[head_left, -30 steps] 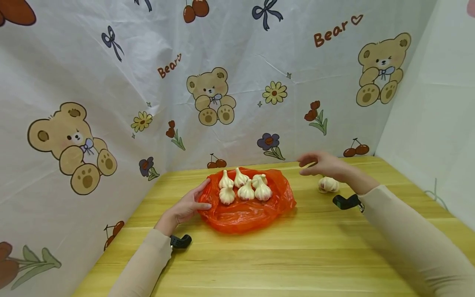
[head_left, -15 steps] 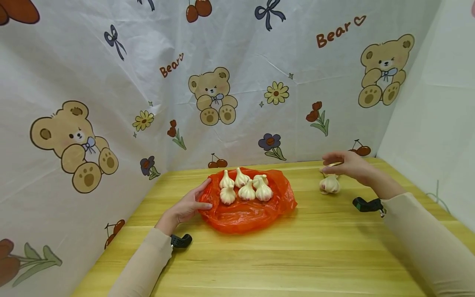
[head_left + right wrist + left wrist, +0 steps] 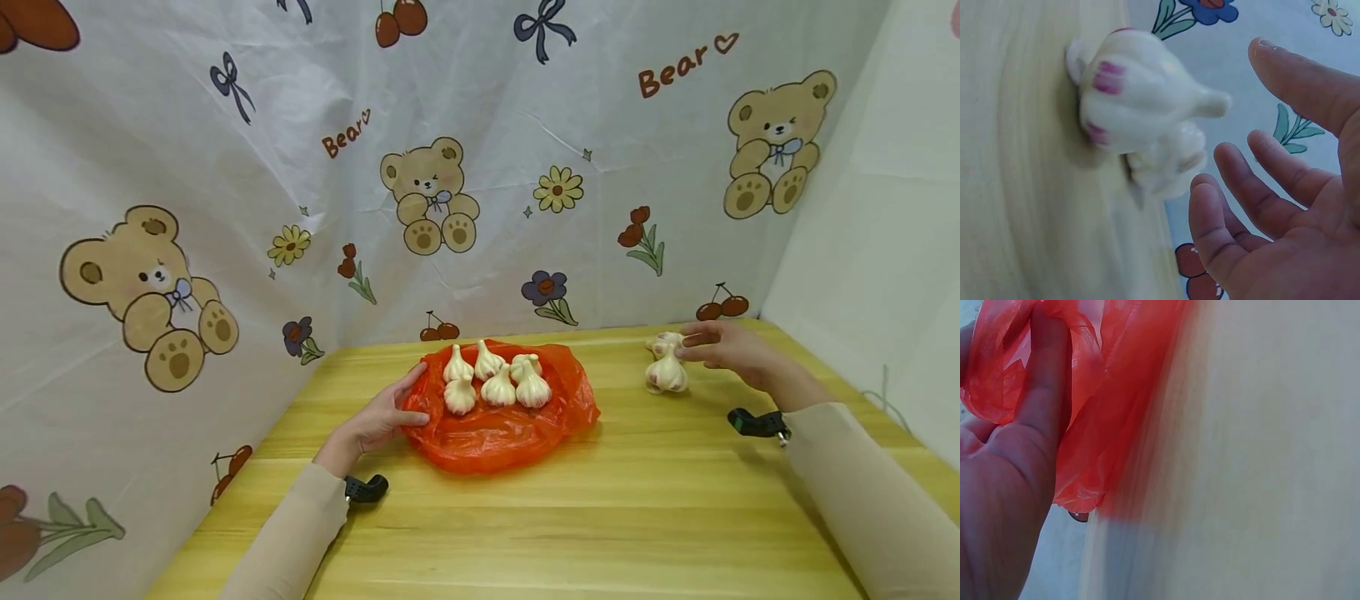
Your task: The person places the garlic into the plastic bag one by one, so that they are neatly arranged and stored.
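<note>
A red plastic bag (image 3: 487,450) lies spread open on the table, with several white garlic bulbs (image 3: 498,385) grouped in it. My left hand (image 3: 378,417) holds the bag's left edge, and in the left wrist view its thumb (image 3: 1046,375) lies against the crumpled film. To the right of the bag stands a garlic bulb (image 3: 666,374) with its stem up, and a second bulb (image 3: 663,341) sits just behind it. My right hand (image 3: 731,350) is beside these two. The right wrist view shows its fingers (image 3: 1260,194) spread, apart from the purple-marked nearer bulb (image 3: 1138,87).
The wooden table (image 3: 525,533) ends at a white cloth (image 3: 495,283) printed with bears and flowers, hanging behind and on the left. A white wall (image 3: 885,250) borders the right side, where a thin cable (image 3: 885,400) hangs.
My right hand has moved right, past the bulbs, and lowered to their right side, uncovering the rear bulb. My left hand and the bag stay where they were.
</note>
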